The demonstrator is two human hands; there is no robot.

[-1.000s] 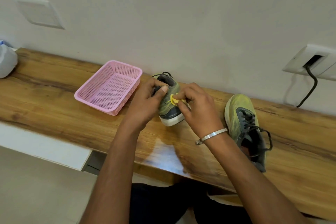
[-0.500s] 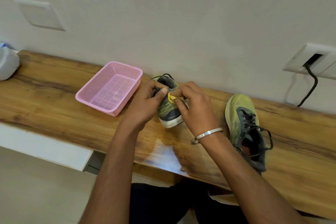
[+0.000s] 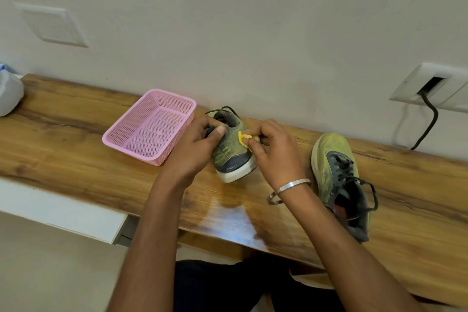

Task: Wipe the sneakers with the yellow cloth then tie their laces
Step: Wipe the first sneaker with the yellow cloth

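We see the left hand (image 3: 200, 144) gripping the near sneaker (image 3: 231, 152) at its collar, fingers curled over the opening and thumb pressed on the side, heel end toward us on the wooden bench (image 3: 76, 159); the right hand (image 3: 274, 152) pinches the bunched yellow cloth (image 3: 245, 139) between thumb and fingers and holds it against that sneaker's green side panel; a metal bangle (image 3: 288, 187) sits on the right wrist. Taking the held sneaker as our landmark, the pink basket (image 3: 152, 126) stands just beside it on the left, apart from it; the second sneaker (image 3: 339, 180) lies well to its right on the bench, toe toward the wall, its dark laces loose; a wall socket (image 3: 433, 88) with a black cable is farther right, above the bench; a pale container (image 3: 8, 94) sits far to the left.
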